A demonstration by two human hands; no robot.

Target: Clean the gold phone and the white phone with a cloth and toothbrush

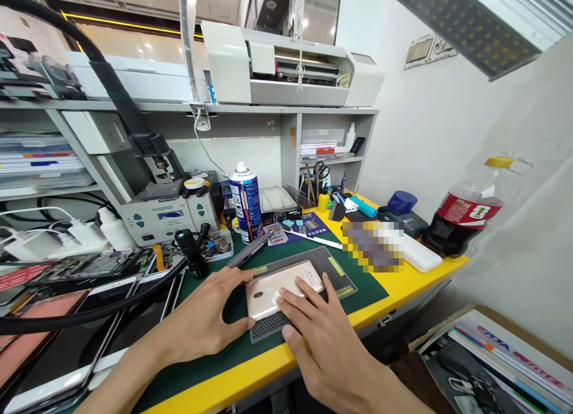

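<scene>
A pale gold smartphone (264, 302) lies back side up on a grey perforated mat (277, 326), which rests on a green work mat (362, 296). My left hand (208, 312) spans the phone's left end, thumb at the near corner and fingers at the far corner, steadying it between them. Over the right part of the phone is my right hand (320, 327), its fingers stretched out and fingertips on the back cover. A small white patch shows beside one fingertip; I cannot tell what it is.
Left of my hands lie several phones and tablets (67, 342), crossed by a black hose (80, 321). Behind the phone stand a black flashlight (191, 253), a spray can (245, 202) and a grey pen-like tool (250, 250). A cola bottle (468, 208) stands at the right.
</scene>
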